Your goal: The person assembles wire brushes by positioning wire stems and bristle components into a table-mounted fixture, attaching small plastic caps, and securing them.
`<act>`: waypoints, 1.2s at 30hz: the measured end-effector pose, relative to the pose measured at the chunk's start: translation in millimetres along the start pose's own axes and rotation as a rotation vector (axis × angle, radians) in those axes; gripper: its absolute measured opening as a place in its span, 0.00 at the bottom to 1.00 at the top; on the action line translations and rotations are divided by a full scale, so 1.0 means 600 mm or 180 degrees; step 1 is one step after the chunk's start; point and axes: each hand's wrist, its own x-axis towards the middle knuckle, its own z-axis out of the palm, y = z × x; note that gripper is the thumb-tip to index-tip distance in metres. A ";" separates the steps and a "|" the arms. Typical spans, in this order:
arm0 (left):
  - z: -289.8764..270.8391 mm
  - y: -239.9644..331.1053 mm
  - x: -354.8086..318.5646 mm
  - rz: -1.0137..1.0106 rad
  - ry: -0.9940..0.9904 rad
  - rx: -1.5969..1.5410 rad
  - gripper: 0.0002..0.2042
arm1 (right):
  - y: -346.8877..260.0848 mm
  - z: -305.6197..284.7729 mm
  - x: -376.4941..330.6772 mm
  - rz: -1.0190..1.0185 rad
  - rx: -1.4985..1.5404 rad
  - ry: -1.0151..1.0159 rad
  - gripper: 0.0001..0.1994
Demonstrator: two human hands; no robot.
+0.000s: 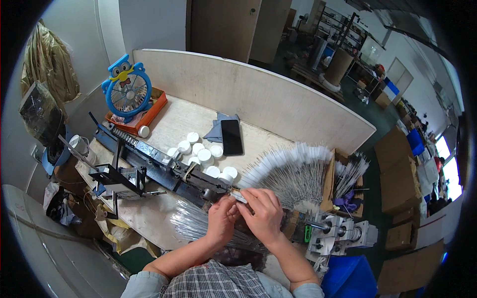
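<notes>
Both hands meet at the near right end of a long dark metal bench machine (198,181). My right hand (264,214) is closed, its thumb and fingers pinching a small whitish piece (238,195) beside the machine's end. My left hand (222,217) is closed close against it, fingertips curled together; what they hold, if anything, is hidden. Left of my left hand lies a bundle of thin shiny wires (191,221). Beyond my right hand, a wide fan of thin wire brushes with white tufted ends (293,171) spreads over the table.
Several round white containers (204,157) and a black phone (232,137) on a blue cloth stand beyond the machine. A blue fan (130,94) sits in an orange tray (158,106). To the right are a cardboard box (328,188), a metal shaft mechanism (343,232) and a blue bin (350,278).
</notes>
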 end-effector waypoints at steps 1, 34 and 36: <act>0.031 0.005 -0.003 -0.0018 0.0364 0.0145 0.04 | 0.003 -0.004 -0.004 0.0007 -0.0015 0.0033 0.15; 0.049 0.018 -0.012 -0.0197 0.0643 -0.0039 0.20 | 0.008 -0.038 -0.012 0.0237 -0.0398 -0.0048 0.15; 0.052 0.020 -0.014 -0.0234 0.0755 0.0063 0.21 | 0.021 -0.045 -0.030 0.0248 -0.0477 -0.0477 0.12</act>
